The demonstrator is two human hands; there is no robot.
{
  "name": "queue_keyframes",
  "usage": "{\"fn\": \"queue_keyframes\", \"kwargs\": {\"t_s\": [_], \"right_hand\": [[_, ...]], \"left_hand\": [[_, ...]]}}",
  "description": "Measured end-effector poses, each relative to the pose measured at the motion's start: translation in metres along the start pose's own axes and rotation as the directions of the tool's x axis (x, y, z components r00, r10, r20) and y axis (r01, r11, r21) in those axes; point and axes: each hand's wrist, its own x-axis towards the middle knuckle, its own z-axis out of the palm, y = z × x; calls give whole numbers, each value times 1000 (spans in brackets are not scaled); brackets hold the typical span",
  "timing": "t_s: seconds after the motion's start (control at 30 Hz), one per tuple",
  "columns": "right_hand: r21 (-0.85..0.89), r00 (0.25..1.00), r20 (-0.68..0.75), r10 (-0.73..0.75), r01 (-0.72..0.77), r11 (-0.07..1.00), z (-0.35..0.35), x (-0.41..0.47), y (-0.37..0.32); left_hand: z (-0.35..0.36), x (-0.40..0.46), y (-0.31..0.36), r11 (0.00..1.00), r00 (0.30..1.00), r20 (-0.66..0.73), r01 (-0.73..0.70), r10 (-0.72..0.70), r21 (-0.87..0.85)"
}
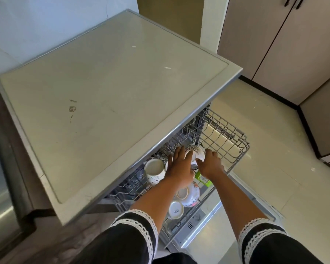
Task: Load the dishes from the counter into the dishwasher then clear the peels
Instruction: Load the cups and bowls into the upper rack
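Note:
The dishwasher's upper rack (231, 141) is pulled out under the grey countertop (112, 96). Both my hands hold a white patterned bowl (195, 152) over the middle of the rack: my left hand (179, 164) cups its left side and my right hand (211, 163) grips its right rim. A white mug (154, 171) stands in the rack to the left. A floral bowl (189, 195) and a small white cup (175, 210) lie in the rack nearer me. A green object (203, 179) shows under my right wrist.
The open dishwasher door (208, 231) lies below the rack. The right part of the rack holds nothing. Beige cabinets (284, 44) stand to the right across a pale floor (274, 149). A steel appliance (0, 206) borders the counter on the left.

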Motion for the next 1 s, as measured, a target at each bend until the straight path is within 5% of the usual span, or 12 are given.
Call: {"fn": "queue_keyframes", "kwargs": {"t_s": [0.3, 0.5, 0.7, 1.0], "right_hand": [[-81, 992, -46, -122, 118, 990, -46, -101, -8], [-156, 960, -113, -258, 239, 958, -79, -171, -21], [-322, 839, -171, -517, 448, 834, -91, -237, -72], [-461, 583, 7, -812, 723, 515, -42, -309, -164]], "left_hand": [[-40, -84, 41, 995, 957, -280, -91, 75, -47], [-53, -161, 54, 998, 938, -341, -55, 57, 16], [-86, -233, 29, 999, 905, -423, 46, -40, 5], [-121, -327, -62, 939, 781, -526, 317, -338, -132]]}}
